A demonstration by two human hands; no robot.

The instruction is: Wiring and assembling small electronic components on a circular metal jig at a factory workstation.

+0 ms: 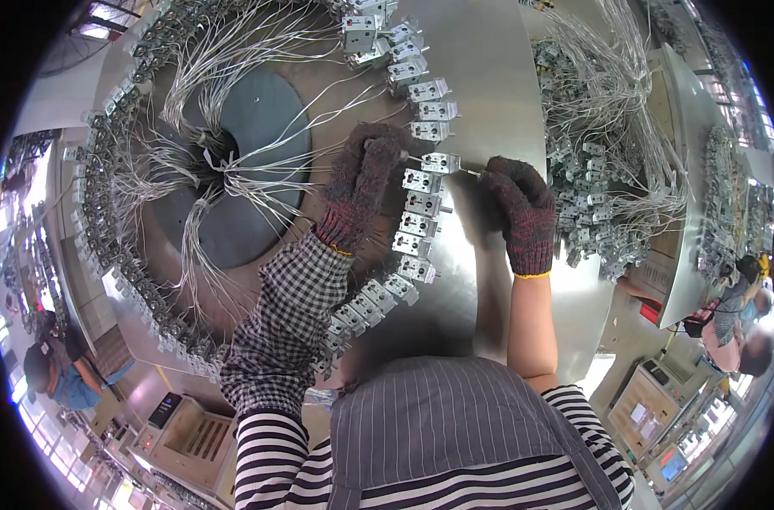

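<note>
My left hand (359, 183), in a dark red-and-black knit glove, is closed in a pinch at the inner end of one small silvery metal block (440, 163) in the ring; what its fingertips hold is too small to make out. At the outer side of that block, my right hand (520, 208), gloved alike, is closed with fingertips on a thin metal rod (468, 172) that points toward the block. More metal blocks (423, 203) with round holes stand in a row beside both hands. Thin silvery wires (268, 174) run from the ring to the middle.
A dark grey disc (264, 110) with a central hole lies inside the ring, on a brown round surface. The shiny metal table (497, 93) extends to the right, where a heap of wired blocks (587, 187) lies. Other people (68, 365) are at far left and right.
</note>
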